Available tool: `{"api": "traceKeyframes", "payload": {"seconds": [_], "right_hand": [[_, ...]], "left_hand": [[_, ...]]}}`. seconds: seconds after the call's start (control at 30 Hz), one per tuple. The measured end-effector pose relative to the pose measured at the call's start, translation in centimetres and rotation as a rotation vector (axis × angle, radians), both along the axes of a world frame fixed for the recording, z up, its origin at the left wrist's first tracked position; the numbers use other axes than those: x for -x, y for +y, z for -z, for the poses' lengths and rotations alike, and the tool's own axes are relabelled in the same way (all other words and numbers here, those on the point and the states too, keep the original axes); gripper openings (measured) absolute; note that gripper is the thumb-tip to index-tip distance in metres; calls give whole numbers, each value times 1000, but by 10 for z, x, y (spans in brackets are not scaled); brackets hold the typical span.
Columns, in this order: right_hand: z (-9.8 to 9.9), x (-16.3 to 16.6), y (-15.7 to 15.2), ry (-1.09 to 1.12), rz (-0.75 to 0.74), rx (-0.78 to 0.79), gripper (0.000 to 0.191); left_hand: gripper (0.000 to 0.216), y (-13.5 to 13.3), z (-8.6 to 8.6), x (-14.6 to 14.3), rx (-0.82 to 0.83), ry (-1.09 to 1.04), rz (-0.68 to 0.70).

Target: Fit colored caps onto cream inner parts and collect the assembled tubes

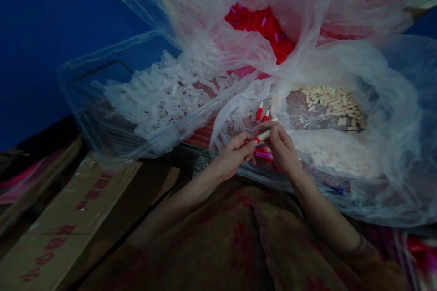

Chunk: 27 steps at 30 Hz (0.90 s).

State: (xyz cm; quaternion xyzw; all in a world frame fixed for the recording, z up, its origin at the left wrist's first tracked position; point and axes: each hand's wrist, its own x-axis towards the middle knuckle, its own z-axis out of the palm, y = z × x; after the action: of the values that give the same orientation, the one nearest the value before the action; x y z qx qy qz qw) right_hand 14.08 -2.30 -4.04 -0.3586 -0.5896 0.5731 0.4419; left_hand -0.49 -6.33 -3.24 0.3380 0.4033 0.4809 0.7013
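Cream stick (265, 135) with its red cap (257, 139) was pinched in the grips of left hand (235, 154) and right hand (283, 150), near the heap of clear tubes (164, 95) (loose cream sticks (329, 102) lay to the right), and seating it squarely probably needed both pieces kept in line.

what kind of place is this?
Probably a small piecework assembly workshop: bulk bags of clear tubes, red caps and cream sticks; left hand and right hand hold one capped stick.
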Motion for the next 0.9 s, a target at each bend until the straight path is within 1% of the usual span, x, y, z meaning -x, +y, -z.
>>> {"api": "traceKeyframes", "payload": {"seconds": [0.07, 0.13, 0.27, 0.37, 0.43, 0.53, 0.6, 0.63, 0.7, 0.77, 0.83, 0.9], "right_hand": [[-2, -10, 2, -140, -13, -115, 32], [-3, -19, 4, -226, -15, -204, 31], [-7, -31, 6, -391, -2, -355, 17], [-12, -34, 6, -537, -5, -488, 17], [-14, -34, 5, -605, -24, -564, 19], [-15, -31, 4, -674, -32, -651, 22], [-15, -28, 1, -698, -24, -642, 26], [-15, -27, 0, -702, -20, -604, 30], [-17, -26, -2, -692, -38, -480, 37], [-20, -26, -3, -689, -65, -362, 43], [-21, -28, -4, -717, -62, -315, 46], [-19, -30, -3, -720, -46, -278, 48]], "left_hand": [[32, 2, 0, 3, -48, 109, -14], [29, 3, -2, 6, -76, 212, -27], [19, 5, -7, 9, -125, 347, -29], [13, 4, -7, 8, -189, 442, -30], [11, 2, -5, 8, -264, 538, -40], [10, -2, -2, 9, -436, 761, -78], [12, -4, 0, 9, -574, 906, -99], [14, -5, 0, 9, -646, 963, -104], [19, -4, 1, 10, -766, 1044, -96], [20, -2, 0, 10, -800, 1085, -59], [18, 0, 0, 10, -774, 1121, 4], [19, 2, 0, 10, -777, 1178, 65]]}}
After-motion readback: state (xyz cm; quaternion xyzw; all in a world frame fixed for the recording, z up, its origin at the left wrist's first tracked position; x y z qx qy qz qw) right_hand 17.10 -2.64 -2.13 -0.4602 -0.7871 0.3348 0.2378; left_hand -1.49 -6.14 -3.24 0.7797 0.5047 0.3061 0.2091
